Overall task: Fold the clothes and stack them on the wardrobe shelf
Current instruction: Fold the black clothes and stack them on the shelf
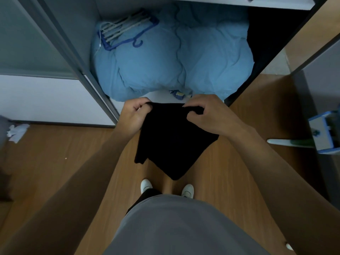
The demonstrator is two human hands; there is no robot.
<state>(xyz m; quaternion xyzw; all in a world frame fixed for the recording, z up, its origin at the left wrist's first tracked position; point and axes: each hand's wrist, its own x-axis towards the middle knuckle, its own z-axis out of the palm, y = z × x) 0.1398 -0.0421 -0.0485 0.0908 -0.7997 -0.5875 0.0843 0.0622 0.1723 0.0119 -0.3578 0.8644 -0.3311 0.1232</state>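
A black garment (pixel 171 142) hangs in the air in front of me, over the wooden floor, partly folded with its lower corner pointing down. My left hand (pixel 135 115) pinches its upper left edge with curled fingers. My right hand (pixel 207 115) grips the upper right edge the same way. Both hands are just in front of the open wardrobe's bottom compartment (pixel 161 94). A white shelf edge (pixel 239 2) shows at the very top of the view.
A bulky light-blue duvet (pixel 174 63) fills the bottom compartment, with blue hangers (pixel 127 32) on it. Grey sliding-door frames (pixel 73 57) flank the opening. A crumpled white tissue (pixel 17 132) lies on the floor at left; a blue-and-white object (pixel 323 131) stands at right.
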